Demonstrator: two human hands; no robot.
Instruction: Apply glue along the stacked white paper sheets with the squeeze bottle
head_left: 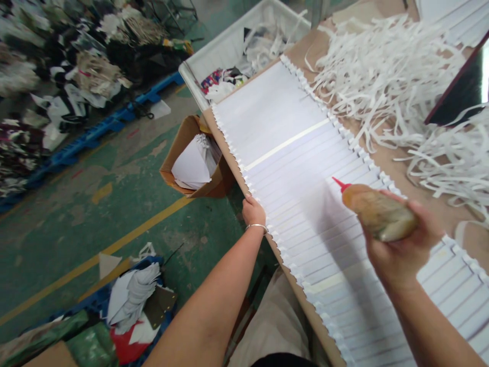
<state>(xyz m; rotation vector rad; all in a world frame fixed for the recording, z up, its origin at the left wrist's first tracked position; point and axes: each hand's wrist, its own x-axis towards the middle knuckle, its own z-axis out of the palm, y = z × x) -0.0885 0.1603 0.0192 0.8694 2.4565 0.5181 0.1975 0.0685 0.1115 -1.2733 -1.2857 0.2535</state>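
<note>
My right hand grips a squeeze bottle of amber glue with a red nozzle, its tip pointing left just above a long row of overlapped white paper sheets laid across the brown table. My left hand, a thin bracelet on its wrist, rests on the near edge of the table, fingers touching the ends of the sheets.
Heaps of white paper strips lie on the table's far side. A cardboard box with white paper stands on the green floor beside the table. A white bin sits at the table's end. Piled bags line a blue pallet.
</note>
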